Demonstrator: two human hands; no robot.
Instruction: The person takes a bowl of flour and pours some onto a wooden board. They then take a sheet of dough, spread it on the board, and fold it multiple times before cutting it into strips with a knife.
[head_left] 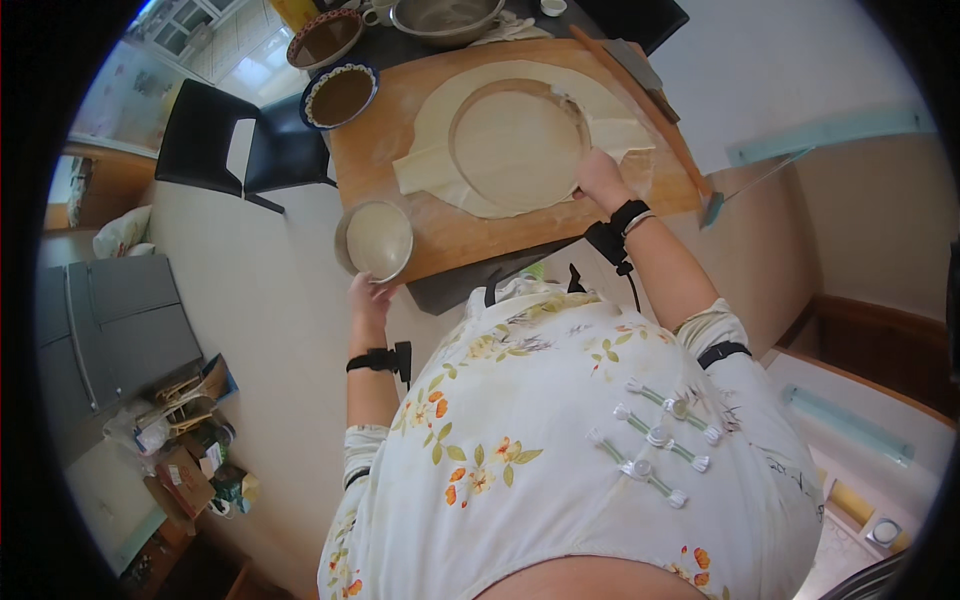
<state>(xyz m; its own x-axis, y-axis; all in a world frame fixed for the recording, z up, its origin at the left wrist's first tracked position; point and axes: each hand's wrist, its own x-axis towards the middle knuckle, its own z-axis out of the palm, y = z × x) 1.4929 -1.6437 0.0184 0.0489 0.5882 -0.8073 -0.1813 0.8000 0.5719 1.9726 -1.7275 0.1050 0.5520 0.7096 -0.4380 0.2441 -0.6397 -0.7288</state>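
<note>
My left hand (372,290) grips the near rim of a round metal bowl (398,258) with pale powder in it, held at the board's near-left corner. My right hand (602,178) is closed on the right side of a large round ring (462,119) that rests on a thin sheet of pale dough (420,157). The dough lies spread over a wooden board (372,175), its edges uneven and reaching beyond the ring all round.
A blue-rimmed brown bowl (340,98), a red-brown bowl (322,42) and a steel basin (445,20) stand at the back. A rolling pin (625,100) and a cleaver (645,75) lie along the board's right. Black chairs (190,135) are at the left.
</note>
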